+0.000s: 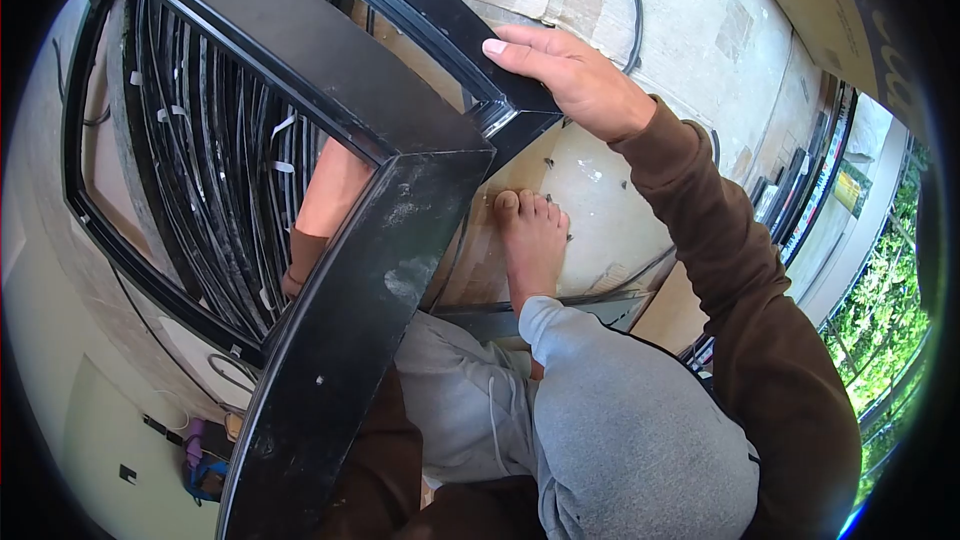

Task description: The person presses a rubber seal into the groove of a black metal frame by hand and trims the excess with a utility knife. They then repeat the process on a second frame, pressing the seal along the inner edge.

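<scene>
My right hand [575, 75] is closed on the corner of a black frame [420, 10], its thumb lying along the bar. Nearer to me stands a second wide-barred black frame [375, 230], with a mitred corner and pale scuff marks. My left forearm [335, 190] shows through that frame's opening. A bar hides my left hand, so its fingers cannot be seen. Behind the opening is a dense stack of long, thin black strips [200, 160] with several white tags on them.
Cardboard sheets [700, 10] cover the floor, and my bare foot [530, 240] rests there below the frames. A black cable [638, 0] curves across it. At upper right is a cardboard box [815, 5]; long profiles [800, 185] lie beside the window. Purple and blue items [200, 460] sit lower left.
</scene>
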Motion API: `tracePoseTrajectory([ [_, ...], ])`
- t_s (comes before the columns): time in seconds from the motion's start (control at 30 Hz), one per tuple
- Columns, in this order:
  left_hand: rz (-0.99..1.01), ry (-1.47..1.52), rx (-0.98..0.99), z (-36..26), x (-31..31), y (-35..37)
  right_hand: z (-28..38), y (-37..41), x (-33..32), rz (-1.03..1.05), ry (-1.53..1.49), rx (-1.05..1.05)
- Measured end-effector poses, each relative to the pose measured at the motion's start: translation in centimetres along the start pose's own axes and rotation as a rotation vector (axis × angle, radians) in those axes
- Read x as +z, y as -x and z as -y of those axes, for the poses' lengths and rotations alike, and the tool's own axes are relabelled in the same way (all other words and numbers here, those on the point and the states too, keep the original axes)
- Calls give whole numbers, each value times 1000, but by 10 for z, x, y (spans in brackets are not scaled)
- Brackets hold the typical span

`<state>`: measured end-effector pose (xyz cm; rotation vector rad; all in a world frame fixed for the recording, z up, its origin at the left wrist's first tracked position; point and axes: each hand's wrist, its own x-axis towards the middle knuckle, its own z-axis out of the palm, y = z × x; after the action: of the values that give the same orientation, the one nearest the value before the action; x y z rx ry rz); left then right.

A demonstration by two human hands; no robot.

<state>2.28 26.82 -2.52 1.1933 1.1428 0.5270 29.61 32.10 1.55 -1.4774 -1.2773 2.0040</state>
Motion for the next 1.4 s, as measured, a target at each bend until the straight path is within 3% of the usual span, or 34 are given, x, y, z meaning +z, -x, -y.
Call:
tracePoseTrajectory([
  [0.23, 20, 32, -4, 0, -1, -1, -4, 4, 5, 13, 21, -81],
  [0.33, 29, 34, -10, 1, -1, -2, -4, 1, 4, 33, -12, -18],
  [0.57, 66, 44, -18, 4, 3, -10, -7, -3, 7, -26, 260, -156],
  [0.87, 115, 62, -48, 8, 6, -21, 9, 0, 6, 11, 421, -97],
  [1.4, 187, 65, -128, 10, 13, -38, 4, -6, 9, 28, 333, -25],
])
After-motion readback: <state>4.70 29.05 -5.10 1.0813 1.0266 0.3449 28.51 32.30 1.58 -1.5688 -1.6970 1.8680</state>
